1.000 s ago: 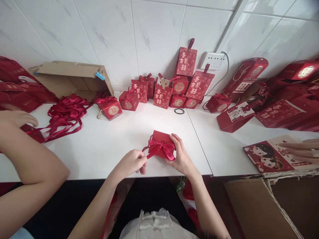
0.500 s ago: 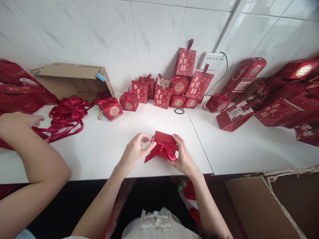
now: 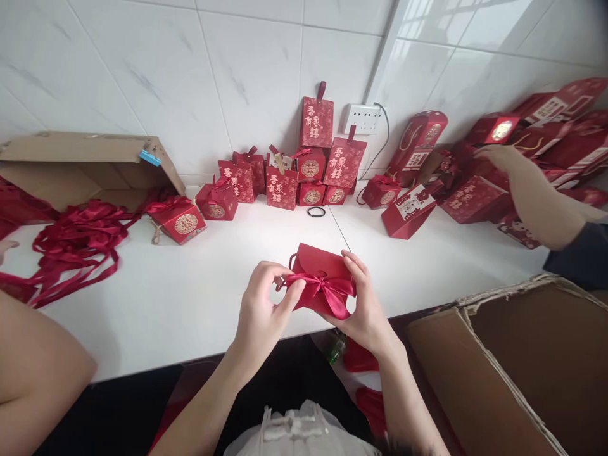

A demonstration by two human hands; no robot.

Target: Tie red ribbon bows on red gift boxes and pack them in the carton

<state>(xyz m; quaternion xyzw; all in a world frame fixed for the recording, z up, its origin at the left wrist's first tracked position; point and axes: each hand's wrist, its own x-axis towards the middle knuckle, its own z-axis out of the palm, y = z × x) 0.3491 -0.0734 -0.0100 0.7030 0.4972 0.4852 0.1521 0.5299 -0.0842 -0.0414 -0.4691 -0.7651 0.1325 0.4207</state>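
Red box [image 3: 317, 265]: lower centre, beneath tied ribbon [image 3: 327, 288]. Left hand [image 3: 268, 303]: thumb and fingers pinch ribbon; contact partly hidden. Right hand [image 3: 363, 310]: grips box's right side; underside fingers obscured.

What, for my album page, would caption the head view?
Left hand pinches the ribbon bow; right hand holds the red box.

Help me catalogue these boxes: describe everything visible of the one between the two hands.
The red box looks like smooth card, its flap folded down. A shiny red ribbon crosses it, tied in a bow; a dark cord loops at the left. The left hand pinches the bow's left side; the right hand grips the box's right side.
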